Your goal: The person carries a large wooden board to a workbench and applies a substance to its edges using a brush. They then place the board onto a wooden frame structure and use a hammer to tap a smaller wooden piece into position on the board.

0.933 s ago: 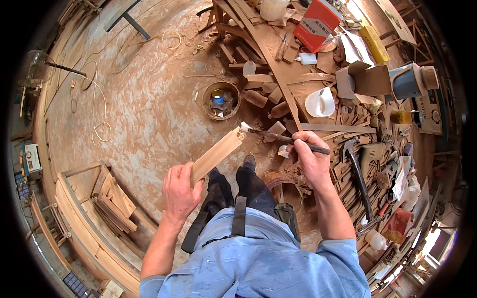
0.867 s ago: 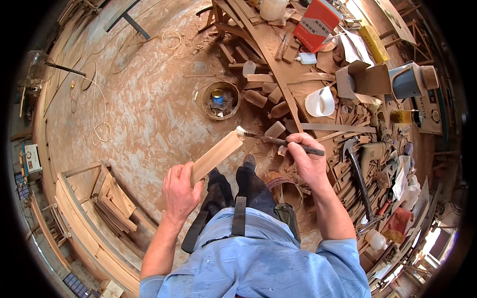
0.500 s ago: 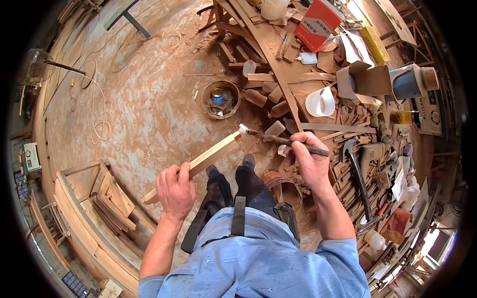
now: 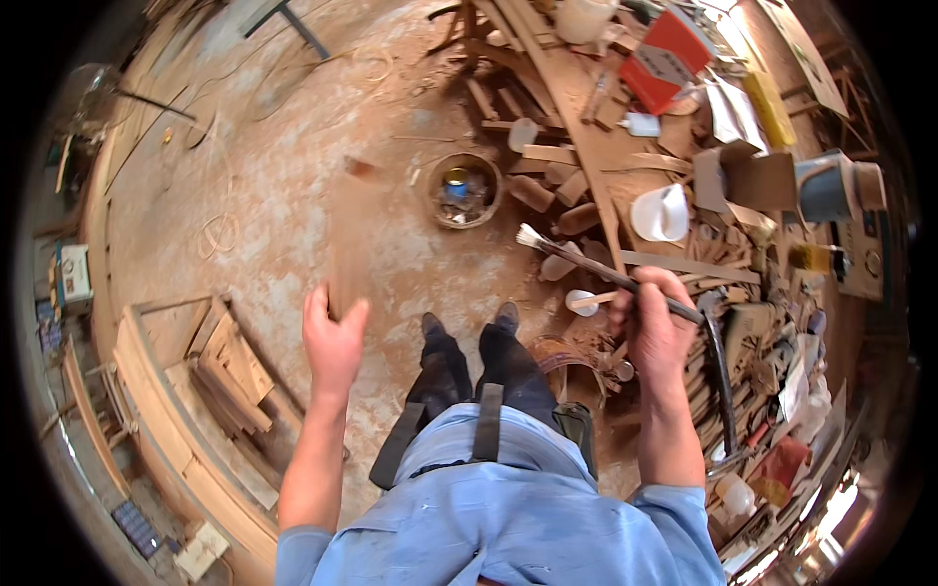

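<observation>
My left hand (image 4: 334, 342) is at the left of my body, its thumb and fingers on either side of a wooden strip (image 4: 354, 239). The strip points up and away from me, badly smeared by motion, with a dark reddish end. Over on the right, my right hand (image 4: 660, 327) is closed around a paintbrush (image 4: 596, 266). The brush has a dark handle and pale bristles that point up and left, away from the strip. Below the right hand stands a bucket-like container (image 4: 572, 366) near my legs.
A round tub (image 4: 465, 223) with a blue can (image 4: 456, 188) inside stands on the floor ahead. The cluttered workbench at right bears a white jug (image 4: 660, 213), a red box (image 4: 668, 61) and a hammer (image 4: 721, 376). At left is a wooden frame (image 4: 156, 391) with curved pieces.
The wooden strip has swung from slanting across my front to pointing away from me. My right hand has moved right with the paintbrush, taking the bristles off the strip's end.
</observation>
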`<act>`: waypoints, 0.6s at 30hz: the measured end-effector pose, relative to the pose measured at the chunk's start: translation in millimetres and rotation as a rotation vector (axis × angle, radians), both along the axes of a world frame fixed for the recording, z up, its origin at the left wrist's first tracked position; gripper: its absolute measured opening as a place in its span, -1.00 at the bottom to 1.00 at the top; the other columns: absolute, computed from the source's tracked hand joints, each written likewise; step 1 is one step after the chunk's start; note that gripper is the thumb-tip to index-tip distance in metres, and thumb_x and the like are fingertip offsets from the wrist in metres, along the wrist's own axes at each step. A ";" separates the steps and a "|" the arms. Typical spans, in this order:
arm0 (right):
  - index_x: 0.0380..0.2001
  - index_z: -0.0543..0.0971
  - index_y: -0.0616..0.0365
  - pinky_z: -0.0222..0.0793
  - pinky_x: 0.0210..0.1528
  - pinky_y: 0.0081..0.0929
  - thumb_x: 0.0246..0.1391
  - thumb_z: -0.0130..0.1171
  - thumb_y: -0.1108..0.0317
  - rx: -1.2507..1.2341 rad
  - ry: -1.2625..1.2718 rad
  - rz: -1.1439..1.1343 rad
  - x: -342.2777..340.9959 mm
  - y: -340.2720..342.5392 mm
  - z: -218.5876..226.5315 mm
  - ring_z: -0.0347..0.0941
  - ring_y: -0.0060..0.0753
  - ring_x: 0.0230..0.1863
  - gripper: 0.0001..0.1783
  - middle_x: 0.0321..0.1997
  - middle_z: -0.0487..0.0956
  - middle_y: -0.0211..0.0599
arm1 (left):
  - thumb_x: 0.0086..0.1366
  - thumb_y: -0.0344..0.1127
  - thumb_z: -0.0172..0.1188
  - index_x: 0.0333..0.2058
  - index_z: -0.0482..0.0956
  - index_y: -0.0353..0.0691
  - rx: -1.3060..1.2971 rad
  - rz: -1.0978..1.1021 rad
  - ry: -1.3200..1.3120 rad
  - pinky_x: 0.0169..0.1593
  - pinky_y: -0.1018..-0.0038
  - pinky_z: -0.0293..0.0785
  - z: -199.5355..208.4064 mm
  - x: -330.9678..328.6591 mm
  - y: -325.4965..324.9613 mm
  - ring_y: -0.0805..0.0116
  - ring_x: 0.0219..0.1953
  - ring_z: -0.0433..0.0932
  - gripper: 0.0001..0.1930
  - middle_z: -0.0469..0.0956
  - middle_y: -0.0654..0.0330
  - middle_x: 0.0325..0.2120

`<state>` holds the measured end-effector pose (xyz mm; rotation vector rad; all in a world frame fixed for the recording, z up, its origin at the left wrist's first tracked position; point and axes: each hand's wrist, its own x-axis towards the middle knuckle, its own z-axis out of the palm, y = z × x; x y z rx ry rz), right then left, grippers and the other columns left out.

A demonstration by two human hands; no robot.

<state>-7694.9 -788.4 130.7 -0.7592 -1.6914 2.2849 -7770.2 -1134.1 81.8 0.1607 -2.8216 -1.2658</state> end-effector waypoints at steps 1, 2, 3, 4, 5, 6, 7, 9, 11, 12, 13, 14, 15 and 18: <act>-0.15 0.48 0.25 0.38 -0.56 -0.58 0.25 -0.01 0.43 -0.055 0.124 0.038 5.7 0.3 -5.0 0.44 -0.46 -0.55 -0.84 -0.52 0.54 -0.21 | 0.18 -0.32 0.26 -0.13 0.45 -0.31 0.389 0.083 -0.137 -0.14 0.27 0.43 -3.8 -16.4 -11.0 0.17 -0.22 0.49 -0.68 0.47 0.09 -0.30; -0.18 0.47 0.27 0.38 -0.56 -0.56 0.26 -0.02 0.42 -0.147 0.158 0.055 10.1 -1.5 -7.8 0.43 -0.42 -0.56 -0.84 -0.50 0.52 -0.16 | 0.25 -0.29 0.22 -0.16 0.44 -0.35 0.779 0.175 -0.266 -0.11 0.25 0.47 -2.5 -31.9 -23.2 0.17 -0.21 0.51 -0.72 0.49 0.07 -0.31; -0.19 0.47 0.27 0.38 -0.56 -0.55 0.26 -0.02 0.41 -0.214 0.165 0.089 12.9 -10.3 -6.8 0.43 -0.40 -0.55 -0.84 -0.48 0.52 -0.15 | 0.28 -0.30 0.18 -0.16 0.44 -0.36 0.917 0.289 -0.283 -0.05 0.22 0.48 5.7 -43.9 -22.7 0.14 -0.20 0.52 -0.74 0.50 0.07 -0.30; -0.20 0.46 0.27 0.38 -0.56 -0.54 0.26 -0.01 0.41 -0.270 0.176 0.118 14.8 -17.0 -4.9 0.43 -0.39 -0.54 -0.84 -0.45 0.51 -0.13 | 0.30 -0.32 0.13 -0.15 0.44 -0.38 1.067 0.392 -0.296 0.01 0.18 0.48 15.9 -56.8 -12.6 0.12 -0.19 0.53 -0.75 0.51 0.06 -0.29; -0.22 0.45 0.28 0.40 -0.54 -0.53 0.26 -0.01 0.38 -0.273 0.291 0.220 15.6 -22.4 -7.4 0.43 -0.38 -0.52 -0.83 -0.40 0.49 -0.12 | 0.33 -0.33 0.09 -0.15 0.43 -0.39 1.223 0.489 -0.310 0.07 0.14 0.48 22.3 -65.8 -6.4 0.09 -0.17 0.54 -0.77 0.52 0.06 -0.28; -0.23 0.47 0.29 0.41 -0.53 -0.53 0.26 0.04 0.30 -0.245 0.321 0.280 16.4 -27.5 -9.2 0.43 -0.37 -0.51 -0.77 -0.38 0.47 -0.11 | 0.34 -0.33 0.06 -0.14 0.43 -0.39 1.309 0.469 -0.310 0.08 0.11 0.48 21.7 -69.9 -9.7 0.09 -0.18 0.53 -0.77 0.52 0.05 -0.27; -0.23 0.48 0.31 0.42 -0.53 -0.52 0.26 0.06 0.26 -0.249 0.351 0.296 15.7 -33.2 -9.5 0.44 -0.36 -0.50 -0.73 -0.37 0.47 -0.11 | 0.36 -0.33 0.03 -0.13 0.42 -0.39 1.402 0.441 -0.319 0.09 0.07 0.48 20.2 -73.9 -7.5 0.09 -0.18 0.53 -0.77 0.52 0.04 -0.26; -0.23 0.51 0.34 0.44 -0.54 -0.50 0.24 0.10 0.19 -0.306 0.355 0.321 14.2 -41.8 -8.0 0.45 -0.34 -0.49 -0.66 -0.37 0.47 -0.09 | 0.39 -0.23 -0.08 -0.10 0.41 -0.39 1.478 0.461 -0.306 0.06 0.07 0.48 21.5 -73.5 -1.4 0.07 -0.20 0.52 -0.69 0.53 0.02 -0.24; -0.24 0.52 0.34 0.45 -0.54 -0.49 0.25 0.09 0.18 -0.312 0.339 0.335 12.7 -44.7 -7.8 0.46 -0.33 -0.48 -0.65 -0.36 0.48 -0.08 | 0.38 -0.17 -0.13 -0.06 0.41 -0.39 1.659 0.428 -0.366 -0.01 0.13 0.48 20.6 -68.0 0.8 0.11 -0.22 0.51 -0.62 0.52 0.03 -0.26; -0.24 0.52 0.34 0.45 -0.54 -0.49 0.25 0.09 0.18 -0.316 0.331 0.342 12.4 -45.9 -7.6 0.47 -0.33 -0.48 -0.65 -0.36 0.48 -0.08 | 0.38 -0.13 -0.15 -0.04 0.40 -0.39 1.749 0.409 -0.397 -0.05 0.16 0.48 18.8 -64.8 0.4 0.12 -0.23 0.51 -0.59 0.52 0.04 -0.27; -0.22 0.51 0.35 0.46 -0.52 -0.49 0.26 0.07 0.18 -0.304 0.326 0.334 11.1 -47.5 -7.3 0.47 -0.33 -0.48 -0.64 -0.36 0.49 -0.07 | 0.36 -0.06 -0.23 0.02 0.38 -0.38 1.678 0.328 -0.444 -0.17 0.27 0.46 9.1 -62.2 -3.7 0.20 -0.32 0.49 -0.50 0.50 0.09 -0.32; -0.22 0.51 0.34 0.47 -0.51 -0.49 0.26 0.07 0.19 -0.305 0.359 0.323 6.8 -48.0 -7.3 0.47 -0.33 -0.48 -0.65 -0.36 0.49 -0.08 | 0.37 -0.06 -0.24 0.03 0.38 -0.38 1.641 0.251 -0.512 -0.20 0.28 0.46 5.6 -59.8 -2.9 0.22 -0.35 0.48 -0.49 0.49 0.10 -0.34; -0.21 0.50 0.34 0.47 -0.50 -0.49 0.27 0.06 0.20 -0.305 0.392 0.311 1.4 -48.7 -7.3 0.47 -0.33 -0.47 -0.66 -0.36 0.49 -0.08 | 0.37 -0.05 -0.25 0.05 0.37 -0.38 1.601 0.175 -0.579 -0.23 0.29 0.46 3.5 -55.8 -1.2 0.23 -0.39 0.47 -0.48 0.48 0.11 -0.36; -0.20 0.49 0.32 0.49 -0.43 -0.48 0.32 -0.06 0.32 -0.307 0.319 0.198 -14.1 -50.8 -1.2 0.48 -0.35 -0.44 -0.75 -0.38 0.51 -0.10 | 0.38 -0.03 -0.30 0.07 0.36 -0.39 1.502 0.012 -0.808 -0.33 0.31 0.47 5.4 -37.4 3.1 0.24 -0.47 0.47 -0.45 0.49 0.09 -0.38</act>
